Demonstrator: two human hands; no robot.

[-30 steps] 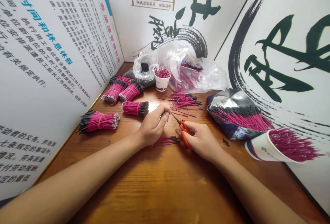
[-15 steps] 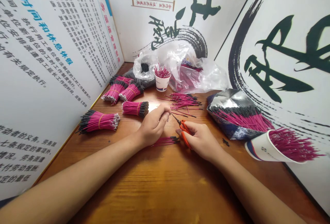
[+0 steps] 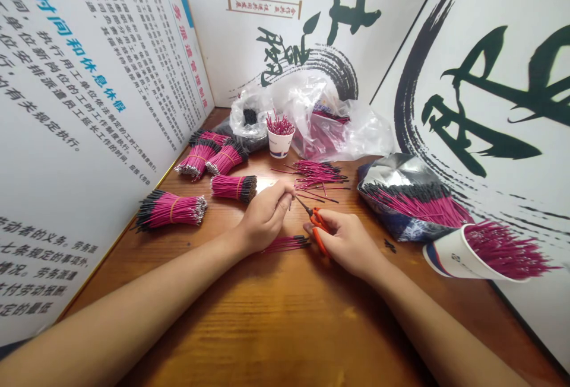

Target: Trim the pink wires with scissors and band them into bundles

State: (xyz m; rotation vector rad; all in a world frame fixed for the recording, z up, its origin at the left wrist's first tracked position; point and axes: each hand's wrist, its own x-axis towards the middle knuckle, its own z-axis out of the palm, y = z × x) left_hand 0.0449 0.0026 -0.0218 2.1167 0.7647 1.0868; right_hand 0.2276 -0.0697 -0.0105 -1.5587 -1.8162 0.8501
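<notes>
Wire bunch (image 3: 285, 244) between the hands (image 3: 266, 216) (image 3: 350, 243)

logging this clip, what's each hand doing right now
left hand: closed in a pinch, anything held is hidden by the fingers
right hand: closed, holding orange-handled scissors

Our right hand (image 3: 348, 243) covers much of the orange scissors (image 3: 319, 230), our left hand (image 3: 266, 216) hides whatever it pinches, and the bottom edge cuts off our forearms (image 3: 133, 310).
</notes>
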